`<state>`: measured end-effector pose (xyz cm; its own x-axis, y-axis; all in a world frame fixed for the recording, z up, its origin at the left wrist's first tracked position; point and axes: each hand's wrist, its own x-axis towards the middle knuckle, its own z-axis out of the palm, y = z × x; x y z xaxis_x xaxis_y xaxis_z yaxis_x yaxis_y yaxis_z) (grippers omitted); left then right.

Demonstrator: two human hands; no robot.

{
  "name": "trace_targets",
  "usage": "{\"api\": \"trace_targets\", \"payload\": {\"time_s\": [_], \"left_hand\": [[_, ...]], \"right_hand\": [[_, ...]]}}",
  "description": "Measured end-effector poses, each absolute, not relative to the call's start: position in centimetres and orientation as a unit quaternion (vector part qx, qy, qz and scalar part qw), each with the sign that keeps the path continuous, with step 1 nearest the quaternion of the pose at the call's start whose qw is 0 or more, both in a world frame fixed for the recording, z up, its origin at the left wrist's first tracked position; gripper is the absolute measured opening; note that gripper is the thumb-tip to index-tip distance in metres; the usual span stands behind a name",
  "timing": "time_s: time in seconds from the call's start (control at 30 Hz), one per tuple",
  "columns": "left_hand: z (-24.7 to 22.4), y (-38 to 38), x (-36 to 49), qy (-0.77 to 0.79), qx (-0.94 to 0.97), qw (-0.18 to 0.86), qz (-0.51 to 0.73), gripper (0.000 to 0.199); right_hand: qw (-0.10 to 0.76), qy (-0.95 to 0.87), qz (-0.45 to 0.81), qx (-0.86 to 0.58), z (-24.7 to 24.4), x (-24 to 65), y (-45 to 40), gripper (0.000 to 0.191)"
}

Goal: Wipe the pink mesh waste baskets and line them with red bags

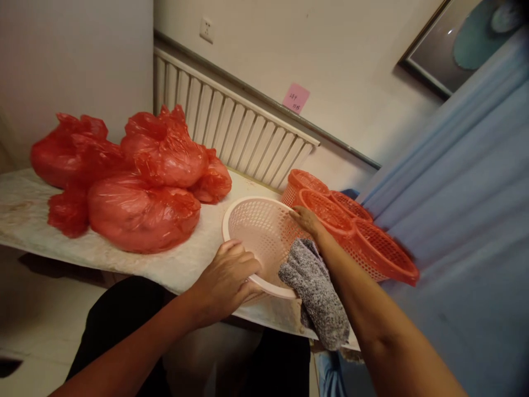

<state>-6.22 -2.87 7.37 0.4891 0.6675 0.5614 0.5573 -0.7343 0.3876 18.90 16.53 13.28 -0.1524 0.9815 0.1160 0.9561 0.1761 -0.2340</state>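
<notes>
A pale plastic basket (261,205) with a perforated wall stands at the table's front edge, its round opening facing up. At its near left rim, my left hand (231,270) is closed, fingers over the edge. My right hand (306,219) grips the far right side of the rim. Draped over the near right rim is a speckled grey cloth (316,292), lying beside my right forearm and hanging down past the table edge. Nothing shows inside the basket apart from its bottom and holes.
Several stuffed red plastic bags (142,212) are piled on the table (209,251) at left. Several orange-red baskets (382,248) stand close together at right, near a blue curtain (463,182). A white radiator (231,121) runs along the wall behind.
</notes>
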Motion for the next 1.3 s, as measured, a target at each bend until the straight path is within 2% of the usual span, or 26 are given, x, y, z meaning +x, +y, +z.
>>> {"api": "trace_targets", "payload": {"time_s": [0.13, 0.27, 0.4, 0.5, 0.63, 0.83, 1.03, 1.2, 1.3], "left_hand": [[7.4, -2.9, -6.4, 0.364, 0.863, 0.069, 0.343, 0.009], [7.5, -2.7, -6.4, 0.354, 0.868, 0.066, 0.343, 0.009], [8.0, -2.9, -6.2, 0.359, 0.872, 0.075, 0.325, 0.011], [8.4, -3.1, -6.2, 0.361, 0.875, 0.075, 0.313, 0.012], [8.3, -3.0, -6.1, 0.361, 0.876, 0.083, 0.311, 0.012], [8.0, -2.0, -6.0, 0.359, 0.877, 0.084, 0.307, 0.013], [7.8, -1.6, -7.0, 0.339, 0.881, 0.084, 0.318, 0.014], [7.8, -1.3, -7.7, 0.31, 0.894, 0.095, 0.309, 0.021], [8.2, -0.9, -7.6, 0.296, 0.901, 0.1, 0.303, 0.024]], "right_hand": [[0.213, -0.755, 0.053, -0.618, 15.9, 21.0, 14.1, 0.039], [0.341, -0.769, 0.157, -0.517, 16.9, 23.7, 7.8, 0.05], [0.287, -0.825, 0.157, -0.461, 14.2, 24.7, 0.1, 0.052], [0.248, -0.881, 0.063, -0.398, 10.9, 24.6, -3.5, 0.063], [0.265, -0.893, -0.045, -0.361, 8.3, 23.2, -4.9, 0.077], [0.261, -0.887, -0.075, -0.373, 8.8, 17.8, -5.7, 0.056], [0.242, -0.868, -0.119, -0.417, 8.9, 13.4, -6.6, 0.055], [0.208, -0.888, -0.126, -0.391, 8.4, 15.8, -6.0, 0.053], [0.22, -0.905, -0.109, -0.348, 8.5, 18.7, -4.8, 0.05]]}}
